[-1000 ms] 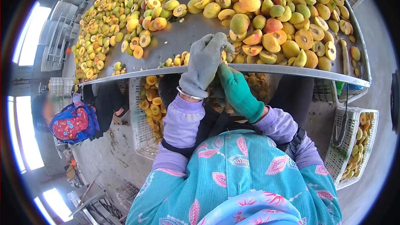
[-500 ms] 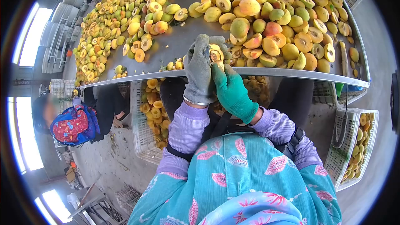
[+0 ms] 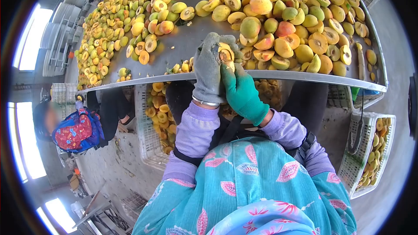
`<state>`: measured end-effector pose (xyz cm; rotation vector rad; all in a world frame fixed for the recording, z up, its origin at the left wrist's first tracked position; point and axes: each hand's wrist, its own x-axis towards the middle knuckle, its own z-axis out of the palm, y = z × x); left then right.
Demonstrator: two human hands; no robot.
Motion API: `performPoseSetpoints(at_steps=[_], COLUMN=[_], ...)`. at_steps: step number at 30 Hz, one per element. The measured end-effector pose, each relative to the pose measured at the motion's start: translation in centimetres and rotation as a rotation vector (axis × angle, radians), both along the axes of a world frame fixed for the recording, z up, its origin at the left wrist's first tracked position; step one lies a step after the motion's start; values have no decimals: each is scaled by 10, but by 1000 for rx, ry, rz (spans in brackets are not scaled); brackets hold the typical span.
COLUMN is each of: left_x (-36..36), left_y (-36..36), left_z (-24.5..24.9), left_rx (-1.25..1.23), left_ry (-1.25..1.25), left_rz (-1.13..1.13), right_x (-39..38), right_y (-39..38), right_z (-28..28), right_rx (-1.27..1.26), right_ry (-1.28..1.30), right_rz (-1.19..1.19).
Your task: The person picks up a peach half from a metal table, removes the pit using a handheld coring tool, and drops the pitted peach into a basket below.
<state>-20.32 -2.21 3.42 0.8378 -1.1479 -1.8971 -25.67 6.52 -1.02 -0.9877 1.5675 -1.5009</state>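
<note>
Peach half, cut face up with a dark pit hollow, sits just above the near rim of the metal table, and everything else spreads out around it. That table fills the upper part of the view and carries a wide heap of fruit, some whole and some halved, yellow, green and reddish. Below the rim, a white crate on the left holds more fruit, and a white basket at the right holds yellow pieces. A person in a blue and red top is low at the left. The left hand, in a grey glove, is curled around the peach half and holds it. The right hand, in a green glove, presses its fingertips to the fruit's lower edge; whether it grips anything cannot be told. A metal bangle circles the left wrist.
</note>
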Motion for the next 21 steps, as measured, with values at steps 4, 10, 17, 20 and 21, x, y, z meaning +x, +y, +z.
performPoseSetpoints(at_steps=[4, 10, 17, 20, 21], left_x=[-5, -9, -13, -17, -14], left_y=[5, 9, -4, -7, -10], left_z=[3, 8, 18, 23, 23], left_rx=[55, -109, -90, -117, -103], left_ry=[-15, -53, -259, -306, -255], left_rz=[57, 30, -143, -249, -299], right_x=[7, 11, -11, 1, -4], right_y=[1, 3, 10, 8, 9], right_z=[-5, -3, 9, -1, 3], right_rx=[-92, -259, 126, 2, -50], right_ry=[3, 78, -799, -925, -1141], right_rz=[-108, -177, 301, 167, 302])
